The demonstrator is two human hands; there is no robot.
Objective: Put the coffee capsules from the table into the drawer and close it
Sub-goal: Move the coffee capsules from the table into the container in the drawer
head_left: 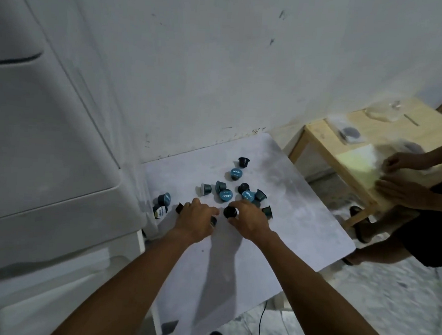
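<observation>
While both hands gather, step: collecting.
Capsules: scattered mid-table, toward wall edge.
Right hand: clamped on black capsule.
Left hand: curled over capsules.
Next: carry to drawer, not visible.

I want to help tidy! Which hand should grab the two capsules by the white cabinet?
Probably the left hand: it sits nearer the two capsules at the table's left edge, while the right hand is already on a black capsule.
</observation>
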